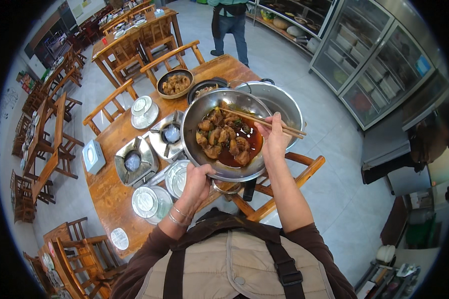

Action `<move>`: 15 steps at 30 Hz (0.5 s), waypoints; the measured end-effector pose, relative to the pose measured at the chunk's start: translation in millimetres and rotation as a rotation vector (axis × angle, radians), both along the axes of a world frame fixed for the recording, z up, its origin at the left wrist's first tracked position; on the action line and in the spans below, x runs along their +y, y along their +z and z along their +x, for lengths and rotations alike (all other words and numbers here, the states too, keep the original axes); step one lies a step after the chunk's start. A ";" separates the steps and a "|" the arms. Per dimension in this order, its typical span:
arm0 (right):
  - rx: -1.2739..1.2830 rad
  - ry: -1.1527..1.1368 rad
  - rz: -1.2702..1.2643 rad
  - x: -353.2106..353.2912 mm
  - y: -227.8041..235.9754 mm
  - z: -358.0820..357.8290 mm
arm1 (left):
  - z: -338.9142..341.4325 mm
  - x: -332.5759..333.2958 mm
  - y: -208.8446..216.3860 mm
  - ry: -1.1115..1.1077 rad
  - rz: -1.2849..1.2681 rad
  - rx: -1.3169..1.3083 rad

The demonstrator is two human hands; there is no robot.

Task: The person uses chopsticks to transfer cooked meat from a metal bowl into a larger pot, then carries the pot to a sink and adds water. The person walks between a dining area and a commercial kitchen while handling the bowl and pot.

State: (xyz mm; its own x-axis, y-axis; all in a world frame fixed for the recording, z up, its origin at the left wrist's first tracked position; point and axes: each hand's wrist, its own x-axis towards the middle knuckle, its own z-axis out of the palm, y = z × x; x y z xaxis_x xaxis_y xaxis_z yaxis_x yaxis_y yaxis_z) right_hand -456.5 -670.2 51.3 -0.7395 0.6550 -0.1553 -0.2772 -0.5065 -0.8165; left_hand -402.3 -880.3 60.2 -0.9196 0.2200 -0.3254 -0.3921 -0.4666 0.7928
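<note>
A wide stainless steel bowl (234, 97) is tilted toward me, with chunks of braised meat (222, 133) in its left half and dark reddish sauce pooled to the right. My left hand (198, 181) is closed on its near-left rim. In my right hand (273, 142) are wooden chopsticks (257, 119), their tips reaching into the far side of the bowl above the meat. Behind the bowl, partly covered, stands a larger steel pot (294, 107). A black pot (215, 82) with food in it sits beyond, beside a dark bowl of meat pieces (175, 84).
On the wooden table (110, 199) stand two portable burners (135, 160), stacked glass-wrapped dishes (147, 202) and a tissue box (93, 156). A wooden chair (304, 179) is close on my right. Glass-door fridges (374, 60) line the right side. Another person (229, 30) stands beyond the table.
</note>
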 end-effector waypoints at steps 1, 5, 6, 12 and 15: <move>0.005 -0.009 -0.017 0.5 -2.6 0.2 | -1.5 -1.0 -4.1 -0.009 -0.010 0.009; 0.005 -0.044 -0.027 -2.7 -0.7 3.4 | -0.7 1.1 1.3 0.003 -0.019 0.004; 0.012 -0.034 -0.010 -4.4 1.0 5.4 | -1.4 1.2 1.1 0.001 -0.011 0.004; 0.064 0.011 0.171 -17.0 10.3 18.4 | -3.9 2.3 7.1 0.004 -0.002 -0.002; 0.068 0.030 0.243 -18.1 15.7 23.3 | -5.6 3.0 7.0 0.032 0.015 -0.009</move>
State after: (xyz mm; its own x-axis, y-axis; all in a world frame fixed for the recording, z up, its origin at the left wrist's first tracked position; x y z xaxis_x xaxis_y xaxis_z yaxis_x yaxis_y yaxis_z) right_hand -433.2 -688.4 67.0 -0.7629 0.6442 0.0548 -0.3235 -0.3069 -0.8951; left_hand -407.9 -877.3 67.3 -0.9232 0.1953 -0.3310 -0.3842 -0.4906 0.7821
